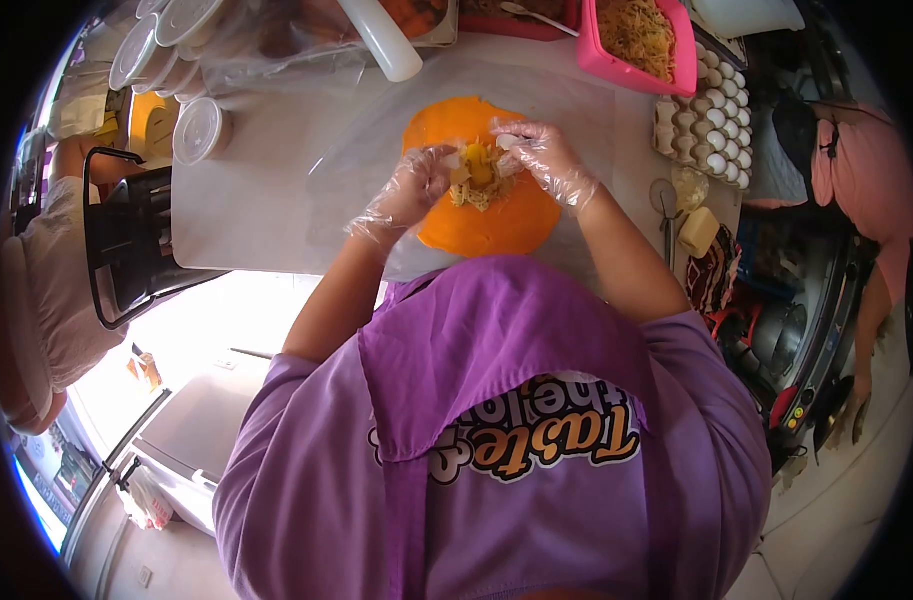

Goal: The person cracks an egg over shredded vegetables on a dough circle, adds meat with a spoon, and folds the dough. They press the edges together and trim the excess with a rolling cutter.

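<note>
A flat orange sheet of dough (521,220) lies on the work table, with a mound of shredded filling (471,197) at its middle. Raw egg with a yellow yolk (479,163) sits over the filling. My left hand (414,188), in a clear plastic glove, pinches a piece of eggshell (454,160) beside the yolk. On the other side my right hand (548,162), gloved too, is closed on a white eggshell half (507,142). Both hands are just above the dough.
A pink tub of shredded filling (636,45) and a tray of white eggs (718,125) stand at the right. A white roller (384,42) lies at the back. Lidded plastic tubs (202,132) are at left. Another person's arm (869,320) shows far right.
</note>
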{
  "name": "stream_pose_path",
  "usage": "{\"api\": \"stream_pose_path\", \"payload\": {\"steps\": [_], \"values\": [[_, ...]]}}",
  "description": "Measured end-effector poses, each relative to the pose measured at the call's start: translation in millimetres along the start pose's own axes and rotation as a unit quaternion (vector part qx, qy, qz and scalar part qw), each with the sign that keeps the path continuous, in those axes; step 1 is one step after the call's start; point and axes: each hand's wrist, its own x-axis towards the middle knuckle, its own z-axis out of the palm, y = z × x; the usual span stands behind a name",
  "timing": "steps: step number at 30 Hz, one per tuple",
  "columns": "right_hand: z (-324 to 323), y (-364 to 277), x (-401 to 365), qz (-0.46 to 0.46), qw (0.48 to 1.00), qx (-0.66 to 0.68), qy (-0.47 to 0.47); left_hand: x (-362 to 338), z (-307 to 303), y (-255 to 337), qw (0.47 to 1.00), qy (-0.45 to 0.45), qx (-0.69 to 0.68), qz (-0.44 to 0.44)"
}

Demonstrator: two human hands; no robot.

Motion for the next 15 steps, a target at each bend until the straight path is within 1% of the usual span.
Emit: {"api": "stream_pose_path", "payload": {"steps": [1, 3, 4, 6, 7, 8, 9, 10, 12, 13, 15], "values": [[-1, 1, 3, 0.0, 1.0, 0.0, -0.001, 1, 1, -6, 1.0, 0.001, 0.0, 0.0], [-3, 5, 13, 0.121, 0.986, -0.116, -0.009, 1, 5, -15, 0.999, -0.008, -0.035, 0.033], [0, 8, 23, 0.122, 0.986, -0.117, -0.01, 0, 7, -20, 0.999, -0.008, -0.036, 0.032], [13, 9, 43, 0.202, 0.979, -0.011, 0.012, -6, 4, -14, 1.0, -0.001, -0.004, 0.001], [11, 8, 45, 0.201, 0.98, -0.012, 0.011, -7, 5, -13, 1.0, 0.001, -0.003, 0.002], [12, 5, 48, 0.182, 0.976, -0.114, -0.025, -8, 4, -13, 0.999, -0.016, -0.035, -0.014], [12, 4, 50, 0.161, 0.962, -0.213, -0.062, -9, 3, -14, 0.997, -0.032, -0.067, -0.031], [11, 4, 48, 0.159, 0.962, -0.213, -0.065, -12, 4, -15, 0.997, -0.029, -0.065, -0.032], [13, -6, 39, 0.2, 0.961, -0.178, -0.064, -15, 3, -17, 0.996, -0.023, -0.085, -0.034], [14, -12, 36, 0.201, 0.961, -0.18, -0.066, -16, 1, -18, 0.995, -0.022, -0.087, -0.036], [22, -43, 18, 0.233, 0.905, -0.345, -0.089, -18, -1, -15, 0.995, -0.012, -0.09, -0.032]]}}
